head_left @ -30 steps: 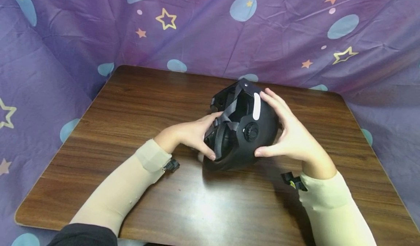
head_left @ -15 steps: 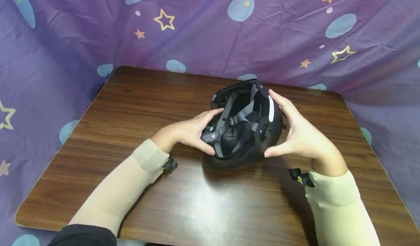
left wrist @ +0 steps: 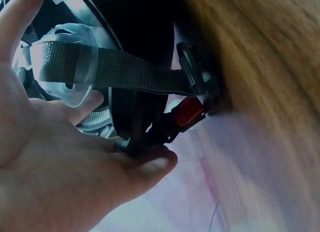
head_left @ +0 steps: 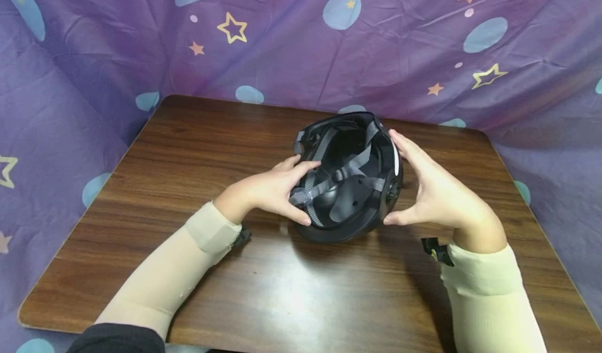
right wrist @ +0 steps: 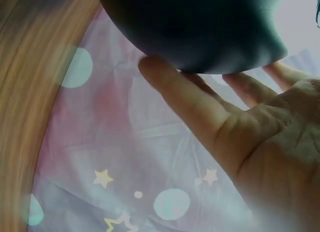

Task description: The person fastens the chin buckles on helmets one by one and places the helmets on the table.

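Left hand [head_left: 270, 191]: gripping the black helmet [head_left: 350, 201] at its nine-o'clock edge, parting thumb and fingers around it.
Helmet: lying at three o'clock from the left fingers, over the surface [head_left: 211, 138], not revealing any contact there, tilting its hollow upward, showing no clear long axis.
Right hand [head_left: 437, 201]: holding the three-o'clock side, spreading the fingers wide.
Nearer hand: favouring neither, touching with both.

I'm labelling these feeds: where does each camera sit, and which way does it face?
Head: on the head, facing forward and down at the helmet and table; left hand, right hand and forearms show.
Left wrist: worn there, facing the strap and red clip; left hand shows.
Right wrist: worn there, facing the helmet's outer shell; right hand shows.
Both wrist views share the helmet and table.
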The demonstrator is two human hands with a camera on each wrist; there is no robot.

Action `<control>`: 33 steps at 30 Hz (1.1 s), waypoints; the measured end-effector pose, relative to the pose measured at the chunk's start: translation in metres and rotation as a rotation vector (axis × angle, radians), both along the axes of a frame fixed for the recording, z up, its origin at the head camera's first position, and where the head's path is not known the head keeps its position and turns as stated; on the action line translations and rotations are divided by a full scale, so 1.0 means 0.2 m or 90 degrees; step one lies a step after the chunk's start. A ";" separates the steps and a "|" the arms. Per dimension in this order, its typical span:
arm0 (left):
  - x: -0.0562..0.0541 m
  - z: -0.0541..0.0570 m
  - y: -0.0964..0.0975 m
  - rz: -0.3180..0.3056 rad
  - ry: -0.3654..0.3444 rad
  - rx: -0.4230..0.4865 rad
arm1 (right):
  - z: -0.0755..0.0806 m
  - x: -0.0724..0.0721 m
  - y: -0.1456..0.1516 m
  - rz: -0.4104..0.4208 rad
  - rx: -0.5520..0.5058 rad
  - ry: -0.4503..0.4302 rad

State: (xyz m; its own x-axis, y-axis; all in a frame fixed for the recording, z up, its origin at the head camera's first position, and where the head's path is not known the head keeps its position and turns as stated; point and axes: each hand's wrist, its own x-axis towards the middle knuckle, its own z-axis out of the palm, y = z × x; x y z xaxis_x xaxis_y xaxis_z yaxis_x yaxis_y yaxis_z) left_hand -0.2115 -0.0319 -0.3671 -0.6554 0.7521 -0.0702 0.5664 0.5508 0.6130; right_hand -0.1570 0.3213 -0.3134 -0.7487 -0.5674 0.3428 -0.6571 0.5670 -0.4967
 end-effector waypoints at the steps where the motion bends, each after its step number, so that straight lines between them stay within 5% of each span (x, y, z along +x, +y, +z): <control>1: 0.00 0.00 0.00 0.002 0.000 0.000 | 0.00 0.00 0.00 0.004 -0.008 -0.008; 13: -0.01 -0.03 0.01 0.018 -0.001 0.043 | -0.04 -0.01 -0.05 0.035 -0.166 -0.110; 22: -0.06 -0.05 -0.02 0.020 0.014 0.093 | -0.08 -0.01 -0.04 0.016 -0.195 -0.159; 33: -0.06 -0.03 -0.04 0.040 0.058 0.128 | -0.08 -0.06 0.01 0.045 -0.149 -0.145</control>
State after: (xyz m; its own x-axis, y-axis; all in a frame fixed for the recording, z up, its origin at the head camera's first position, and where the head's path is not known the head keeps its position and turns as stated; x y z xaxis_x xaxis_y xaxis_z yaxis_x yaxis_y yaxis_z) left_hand -0.2231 -0.0392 -0.3722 -0.6982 0.7024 0.1384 0.5926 0.4585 0.6623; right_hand -0.1682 0.3238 -0.3303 -0.7828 -0.5458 0.2988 -0.5481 0.3775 -0.7464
